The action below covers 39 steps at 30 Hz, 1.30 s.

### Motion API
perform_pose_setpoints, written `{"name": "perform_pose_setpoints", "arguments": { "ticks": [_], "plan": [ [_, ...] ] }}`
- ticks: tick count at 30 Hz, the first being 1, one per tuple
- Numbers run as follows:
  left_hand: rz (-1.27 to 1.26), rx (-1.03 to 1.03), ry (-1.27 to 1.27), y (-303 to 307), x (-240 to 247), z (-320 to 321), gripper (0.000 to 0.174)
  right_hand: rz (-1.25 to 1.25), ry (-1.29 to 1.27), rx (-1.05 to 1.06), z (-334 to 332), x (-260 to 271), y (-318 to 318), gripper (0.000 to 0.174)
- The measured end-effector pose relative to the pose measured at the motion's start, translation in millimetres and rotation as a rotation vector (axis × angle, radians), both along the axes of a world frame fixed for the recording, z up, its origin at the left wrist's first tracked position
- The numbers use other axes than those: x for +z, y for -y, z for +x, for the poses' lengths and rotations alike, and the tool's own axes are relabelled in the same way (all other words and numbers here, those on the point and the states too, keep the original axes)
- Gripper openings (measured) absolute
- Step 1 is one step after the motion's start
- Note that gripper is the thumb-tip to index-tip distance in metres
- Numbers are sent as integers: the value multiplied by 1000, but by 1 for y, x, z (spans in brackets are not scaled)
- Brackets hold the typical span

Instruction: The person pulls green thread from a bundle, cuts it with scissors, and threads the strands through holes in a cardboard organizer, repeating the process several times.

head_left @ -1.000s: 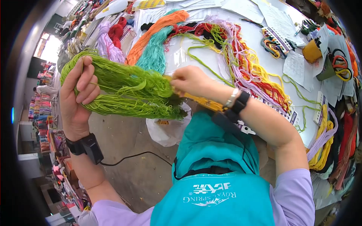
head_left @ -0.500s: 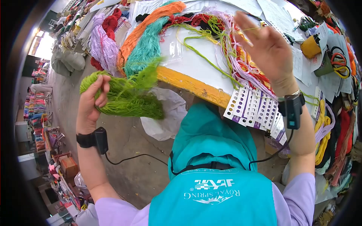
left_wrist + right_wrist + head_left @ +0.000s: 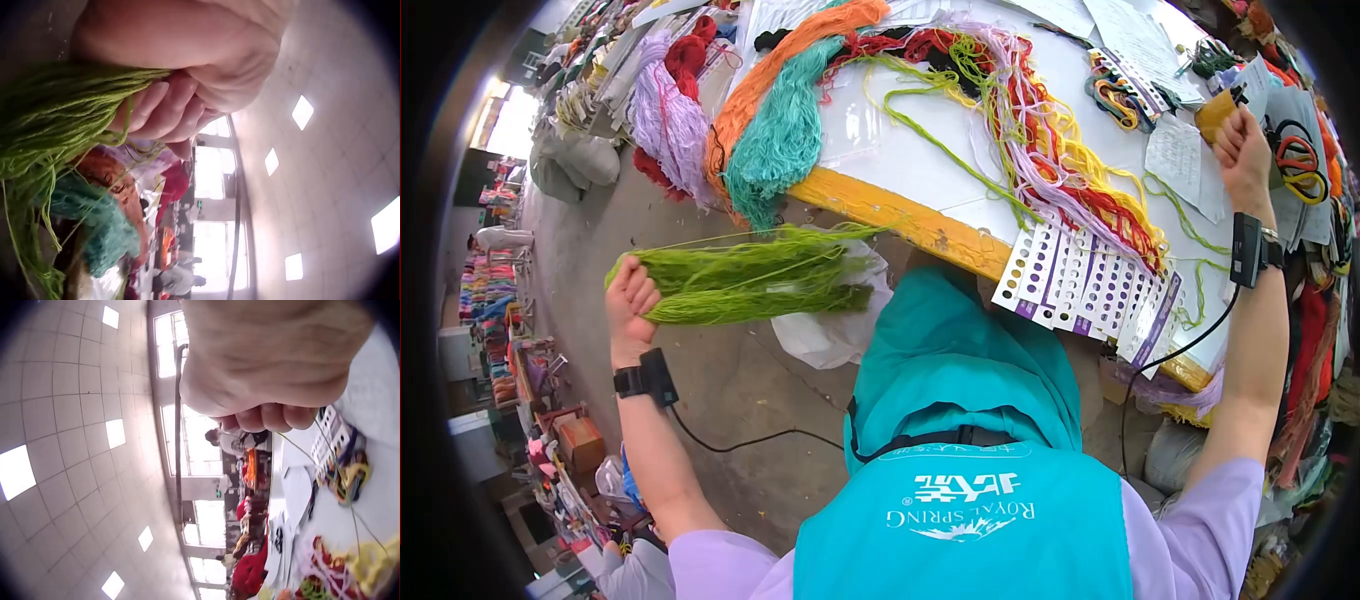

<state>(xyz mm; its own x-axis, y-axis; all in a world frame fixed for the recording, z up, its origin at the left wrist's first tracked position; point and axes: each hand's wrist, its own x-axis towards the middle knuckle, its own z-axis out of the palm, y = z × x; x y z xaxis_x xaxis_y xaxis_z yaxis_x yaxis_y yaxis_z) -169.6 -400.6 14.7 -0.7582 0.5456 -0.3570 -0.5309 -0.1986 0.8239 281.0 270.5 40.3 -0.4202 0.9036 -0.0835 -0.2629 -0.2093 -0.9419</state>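
My left hand point(image 3: 632, 305) grips one end of a bright green thread skein point(image 3: 750, 280), which stretches sideways toward the table's yellow edge over the floor. In the left wrist view the fingers curl round the skein point(image 3: 56, 119), and loose strands hang below it. Far to the right, my right hand point(image 3: 1245, 155) is raised with its fingers curled. Thin green strands point(image 3: 300, 447) run out of that fist in the right wrist view. A mustard-yellow cup point(image 3: 1218, 112) overlaps the fist in the head view.
On the white table lie orange point(image 3: 800, 75) and teal point(image 3: 780, 140) skeins, mixed loose threads point(image 3: 1040, 150) and punched thread cards point(image 3: 1080, 285). Scissors point(image 3: 1300, 165) stand in a holder at right. A white bag point(image 3: 825, 340) sits below the table edge. Cables trail from both wrists.
My right hand has left the skein's free end and swept up and far right, drawing out thin strands. My left hand still holds the skein, now lower and stretched straighter.
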Motion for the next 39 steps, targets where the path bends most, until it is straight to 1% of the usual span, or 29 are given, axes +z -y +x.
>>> {"name": "perform_pose_setpoints", "arguments": {
  "ticks": [1, 4, 7, 10, 11, 13, 14, 16, 17, 19, 22, 23, 26, 27, 29, 31, 32, 34, 36, 37, 38, 39],
  "plan": [
    [37, 47, 4, 14, -1, -11, 23, 21, 63, -64, 11, 1, -6, 35],
    [89, 145, 58, 70, -9, -56, 24, 109, 221, -142, 42, 1, -23, 35],
    [-14, 362, 42, 113, -9, -88, 24, 215, 345, -177, 68, 0, -38, 33],
    [-179, 577, -61, 161, -13, -124, 24, 385, 562, -250, 89, -6, -59, 32],
    [-218, 662, -93, 164, -9, -123, 24, 441, 609, -270, 94, -8, -63, 32],
    [-308, 712, -173, 166, -7, -124, 24, 553, 701, -308, 102, -14, -72, 33],
    [-353, 735, -213, 164, -4, -122, 23, 511, 729, -180, 102, -14, -73, 32],
    [-242, 531, -192, 135, 7, -108, 23, 423, 778, 76, 102, -8, -76, 30],
    [-188, 432, -180, 116, 12, -97, 23, 455, 775, 154, 85, -2, -54, 28],
    [71, 156, -90, 76, 15, -74, 26, 517, 763, 312, 28, 17, 23, 28],
    [155, -47, -97, 12, 37, -23, 36, 656, 1283, 670, 7, 30, 50, 36],
    [181, -101, -103, -4, 45, -8, 39, 902, 1185, 704, 17, 8, 22, 33],
    [249, -250, -134, -39, 75, 32, 45, 1031, 1935, 282, -9, 47, 39, 26],
    [270, -299, -148, -47, 84, 44, 47, 1376, 1728, 138, 2, 45, 35, 23],
    [279, -348, -188, -59, 101, 63, 47, 1820, 1513, -42, 5, 46, 46, 21],
    [281, -387, -211, -71, 112, 80, 47, 1685, 1587, -38, -7, 57, 66, 21],
    [279, -397, -216, -77, 116, 88, 47, 1326, 1745, 57, -26, 72, 87, 27],
    [276, -421, -214, -88, 121, 101, 47, 1225, 1638, 183, -31, 74, 99, 44],
    [271, -449, -207, -99, 124, 113, 47, 1697, 1119, 245, -28, 52, 110, 62],
    [294, -500, -209, -104, 127, 118, 47, 1623, 940, 307, -34, 44, 123, 64],
    [318, -551, -211, -110, 129, 123, 46, 1542, 763, 362, -51, 40, 150, 67],
    [343, -602, -213, -116, 132, 129, 46, 1436, 660, 458, -63, 34, 170, 74]
  ]
}}
